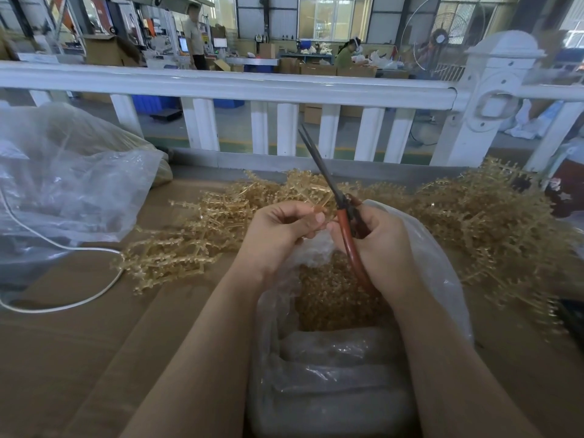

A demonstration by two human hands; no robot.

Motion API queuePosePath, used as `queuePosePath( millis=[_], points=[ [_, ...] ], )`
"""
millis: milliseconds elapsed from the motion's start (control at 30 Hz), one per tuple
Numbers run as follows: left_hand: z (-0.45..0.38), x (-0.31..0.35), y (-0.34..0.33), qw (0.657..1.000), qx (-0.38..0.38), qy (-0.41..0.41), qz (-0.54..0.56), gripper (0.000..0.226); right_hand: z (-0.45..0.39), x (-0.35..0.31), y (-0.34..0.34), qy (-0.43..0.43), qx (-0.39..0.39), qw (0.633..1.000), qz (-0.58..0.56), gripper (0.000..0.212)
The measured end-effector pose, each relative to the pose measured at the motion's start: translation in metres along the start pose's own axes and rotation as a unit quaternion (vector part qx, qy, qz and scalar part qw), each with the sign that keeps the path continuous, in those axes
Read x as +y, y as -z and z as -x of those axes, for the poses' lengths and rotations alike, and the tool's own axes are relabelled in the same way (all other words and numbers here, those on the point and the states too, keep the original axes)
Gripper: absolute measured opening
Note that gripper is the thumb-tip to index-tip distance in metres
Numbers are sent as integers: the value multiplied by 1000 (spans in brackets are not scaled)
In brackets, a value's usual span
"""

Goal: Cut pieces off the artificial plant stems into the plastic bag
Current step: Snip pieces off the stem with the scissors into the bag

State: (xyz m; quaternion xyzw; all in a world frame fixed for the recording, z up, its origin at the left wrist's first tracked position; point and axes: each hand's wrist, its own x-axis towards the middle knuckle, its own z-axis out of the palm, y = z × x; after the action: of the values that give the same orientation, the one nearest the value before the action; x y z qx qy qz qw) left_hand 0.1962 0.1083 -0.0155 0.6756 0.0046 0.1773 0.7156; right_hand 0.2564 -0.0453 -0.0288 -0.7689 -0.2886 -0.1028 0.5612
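Note:
My right hand (376,245) grips red-handled scissors (344,216) whose dark blades point up and away, closed together. My left hand (281,229) pinches a short golden plant stem (320,206) between thumb and fingers, right beside the scissors' pivot. Both hands hover over the open mouth of a clear plastic bag (442,273), which holds many small golden cut pieces (335,298). Piles of golden artificial plant stems (189,241) lie on the cardboard-covered table behind and beside the bag.
A big clear plastic bag (63,184) sits at the left, with a white cable (63,298) looping over the cardboard (94,358). More stems (493,222) are heaped at the right. A white railing (252,86) borders the table's far edge.

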Motion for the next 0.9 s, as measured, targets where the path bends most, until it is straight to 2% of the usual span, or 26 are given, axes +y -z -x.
queuePosePath(
  millis=[67,200,333,467,700,900],
  points=[
    [0,0,0,1000,5,-4,10,6,0,-1,0,3,-3,1000,6,19],
    [-2,-1,2,998,37,-9,47,11,0,1,1,2,-2,999,44,19],
    [-2,0,2,997,62,-16,52,6,0,2,0,-10,5,994,107,19],
    [-2,3,4,993,87,-35,72,15,2,3,3,10,7,981,195,49],
    [-1,6,7,992,67,-64,82,34,3,-1,6,29,11,959,282,54],
    [-1,5,8,993,83,-60,64,35,4,-4,7,49,12,948,313,53]
  ],
)
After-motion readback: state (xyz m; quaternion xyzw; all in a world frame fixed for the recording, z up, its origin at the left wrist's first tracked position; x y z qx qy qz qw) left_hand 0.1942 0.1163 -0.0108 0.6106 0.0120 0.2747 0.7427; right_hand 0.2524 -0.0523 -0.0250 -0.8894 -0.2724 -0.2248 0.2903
